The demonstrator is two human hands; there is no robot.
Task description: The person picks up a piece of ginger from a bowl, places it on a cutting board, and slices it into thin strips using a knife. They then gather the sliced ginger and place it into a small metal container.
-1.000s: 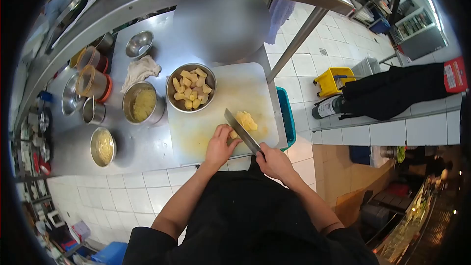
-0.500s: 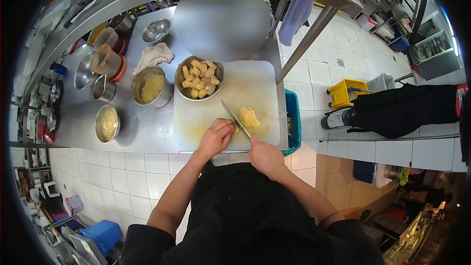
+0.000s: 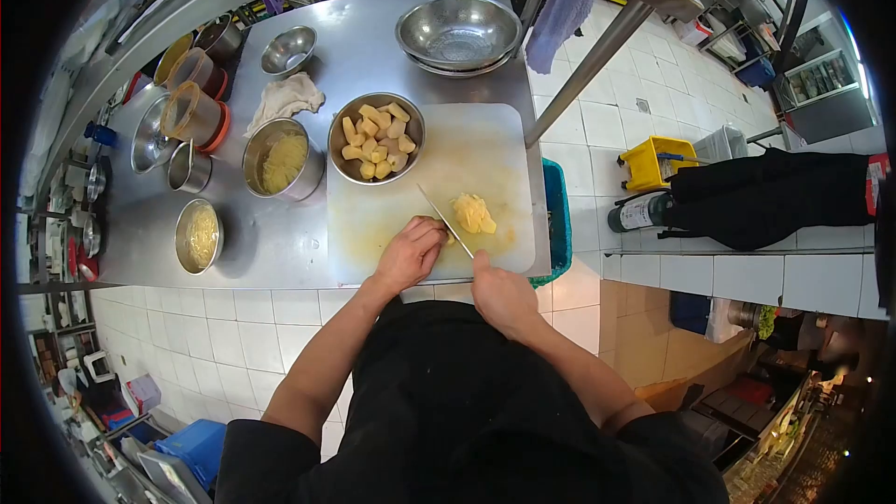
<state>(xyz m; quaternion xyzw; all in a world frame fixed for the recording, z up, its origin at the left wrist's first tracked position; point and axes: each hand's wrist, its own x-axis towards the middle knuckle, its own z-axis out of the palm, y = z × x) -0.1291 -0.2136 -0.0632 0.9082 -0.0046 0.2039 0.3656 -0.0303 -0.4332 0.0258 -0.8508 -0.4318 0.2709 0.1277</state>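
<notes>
My right hand (image 3: 505,296) is closed around the handle of a kitchen knife (image 3: 442,216), its blade slanting away to the upper left. Curled fingers of my left hand (image 3: 412,250) press on a small yellow piece beside the blade; most of that piece is hidden. Both hands are over the near part of a white cutting board (image 3: 373,215). Right of the blade lies a heap of thin yellow slices (image 3: 474,213), perhaps ginger. A steel bowl (image 3: 419,160) with peeled yellow chunks (image 3: 375,138) stands at the board's far left corner.
Left of the board are a steel pot (image 3: 309,183) and a smaller bowl (image 3: 215,253), both with fine yellow shreds. A crumpled cloth (image 3: 285,100), a small bowl (image 3: 288,50) and stacked steel bowls (image 3: 457,33) sit farther back. A teal basket (image 3: 559,224) stands beyond the table's right edge.
The whole view has shifted slightly. A blurred round patch at the back of the table is gone, and stacked steel bowls show there. Both hands and the knife keep nearly the same place.
</notes>
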